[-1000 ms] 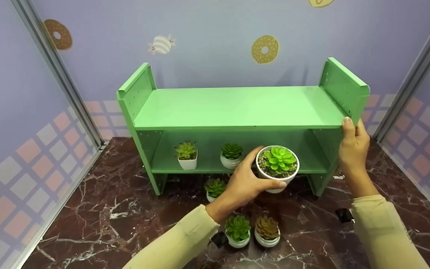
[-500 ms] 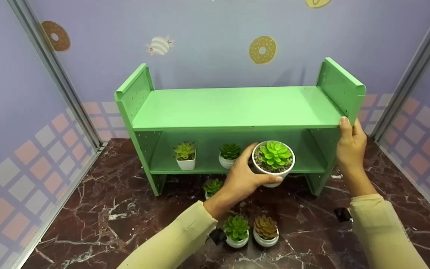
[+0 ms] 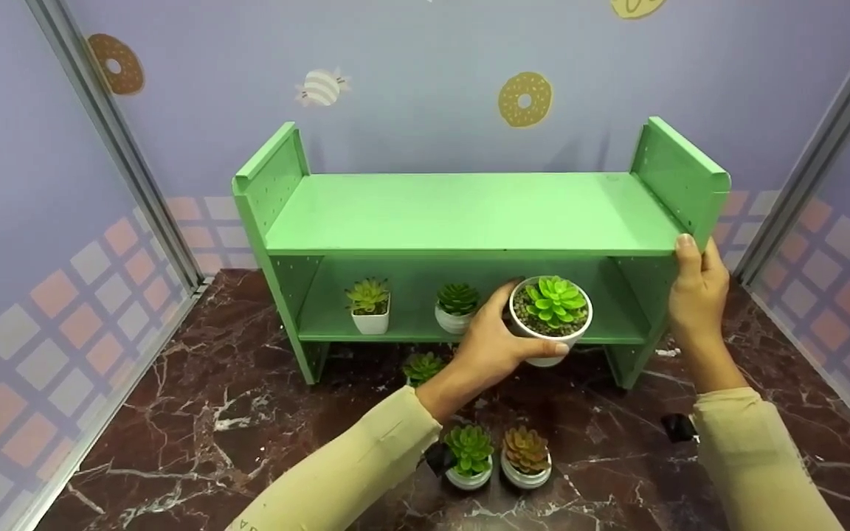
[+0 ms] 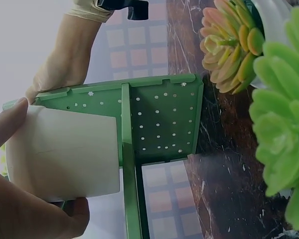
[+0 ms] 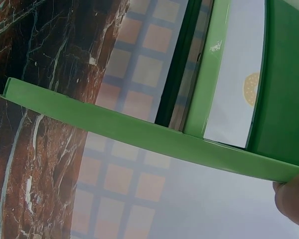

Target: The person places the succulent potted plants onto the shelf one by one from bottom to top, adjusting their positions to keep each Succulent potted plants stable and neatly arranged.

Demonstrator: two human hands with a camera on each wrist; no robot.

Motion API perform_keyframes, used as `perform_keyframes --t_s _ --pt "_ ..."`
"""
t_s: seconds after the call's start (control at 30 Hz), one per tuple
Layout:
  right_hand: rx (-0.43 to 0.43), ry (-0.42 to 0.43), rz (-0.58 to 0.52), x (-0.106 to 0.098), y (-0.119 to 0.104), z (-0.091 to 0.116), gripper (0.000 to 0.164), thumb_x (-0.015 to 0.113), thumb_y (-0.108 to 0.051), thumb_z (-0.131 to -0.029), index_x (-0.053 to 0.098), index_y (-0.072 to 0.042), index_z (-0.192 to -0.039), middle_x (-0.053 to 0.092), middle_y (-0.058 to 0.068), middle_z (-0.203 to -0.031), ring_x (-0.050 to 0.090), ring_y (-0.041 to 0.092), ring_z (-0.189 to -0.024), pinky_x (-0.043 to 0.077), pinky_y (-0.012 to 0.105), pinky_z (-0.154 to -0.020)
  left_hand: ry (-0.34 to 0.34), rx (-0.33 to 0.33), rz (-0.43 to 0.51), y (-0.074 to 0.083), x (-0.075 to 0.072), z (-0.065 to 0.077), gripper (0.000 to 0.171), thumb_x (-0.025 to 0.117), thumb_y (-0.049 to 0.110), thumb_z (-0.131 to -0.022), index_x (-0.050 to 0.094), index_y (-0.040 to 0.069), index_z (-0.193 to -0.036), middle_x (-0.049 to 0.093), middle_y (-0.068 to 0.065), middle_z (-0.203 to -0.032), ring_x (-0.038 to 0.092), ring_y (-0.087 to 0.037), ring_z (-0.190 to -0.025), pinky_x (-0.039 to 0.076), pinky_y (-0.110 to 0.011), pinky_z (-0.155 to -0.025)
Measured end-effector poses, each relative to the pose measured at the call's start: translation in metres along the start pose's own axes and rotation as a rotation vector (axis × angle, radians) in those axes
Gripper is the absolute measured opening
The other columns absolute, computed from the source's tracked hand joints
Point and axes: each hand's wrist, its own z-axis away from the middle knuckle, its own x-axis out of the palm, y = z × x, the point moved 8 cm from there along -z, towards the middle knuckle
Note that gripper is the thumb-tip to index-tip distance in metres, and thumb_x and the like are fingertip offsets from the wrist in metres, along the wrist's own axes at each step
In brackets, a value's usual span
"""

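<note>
My left hand (image 3: 495,339) grips a white round pot with a bright green succulent (image 3: 554,302), held in front of the lower shelf's right half. In the left wrist view the white pot (image 4: 65,154) lies between thumb and fingers. My right hand (image 3: 698,295) holds the right side panel of the green shelf unit (image 3: 469,214), its thumb at the upper board's corner. On the lower shelf stand a square-potted succulent (image 3: 370,306) at left and a dark green succulent (image 3: 457,306) in a round white pot near the middle.
On the dark red marble surface (image 3: 233,457) stand a green succulent (image 3: 469,457), a brownish-orange succulent (image 3: 526,457) beside it, and another green one (image 3: 423,366) partly behind my left forearm. Patterned walls (image 3: 425,88) enclose the back and sides.
The potted succulent in my left hand has risen slightly and come nearer the lower shelf. My right hand keeps its hold on the side panel. The head view shifts a little.
</note>
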Motion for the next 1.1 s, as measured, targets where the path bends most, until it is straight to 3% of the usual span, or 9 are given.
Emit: perform_keyframes --t_s 0.23,0.53,0.87,1.1 --pt "-0.018 -0.017 -0.043 0.001 0.002 -0.001 0.032 0.045 -0.015 -0.096 0.054 0.005 -0.12 0.056 0.011 -0.111 0.046 0.018 -0.107 0.034 0.025 -0.093 -0.014 -0.007 0.008 0.001 0.005 -0.002 0.094 0.087 0.034 -0.058 0.039 0.018 -0.137 0.048 0.006 -0.122 0.048 -0.008 -0.106 0.04 -0.022 -0.087" --pt "0.001 -0.013 -0.047 0.001 0.006 -0.001 0.031 0.045 -0.016 -0.096 0.056 0.003 -0.117 0.057 0.009 -0.107 0.047 0.017 -0.103 0.037 0.026 -0.089 -0.001 0.0 -0.011 0.001 0.009 -0.007 0.096 0.088 0.032 -0.057 0.038 0.016 -0.138 0.049 0.005 -0.122 0.049 -0.009 -0.107 0.039 -0.022 -0.088" --pt "0.02 0.002 -0.055 -0.001 0.015 -0.004 0.029 0.046 -0.017 -0.096 0.057 0.001 -0.116 0.056 0.008 -0.105 0.047 0.017 -0.1 0.038 0.025 -0.087 -0.004 -0.039 -0.026 0.002 0.017 -0.013 0.098 0.087 0.034 -0.057 0.036 0.018 -0.139 0.048 0.005 -0.124 0.048 -0.009 -0.108 0.04 -0.021 -0.087" --pt "-0.002 -0.01 -0.07 0.001 0.014 -0.004 0.031 0.046 -0.017 -0.096 0.056 0.002 -0.118 0.057 0.01 -0.107 0.048 0.018 -0.101 0.038 0.026 -0.087 0.013 -0.043 -0.018 0.001 0.019 -0.019 0.097 0.087 0.034 -0.057 0.037 0.017 -0.138 0.05 0.005 -0.12 0.049 -0.008 -0.104 0.041 -0.022 -0.086"
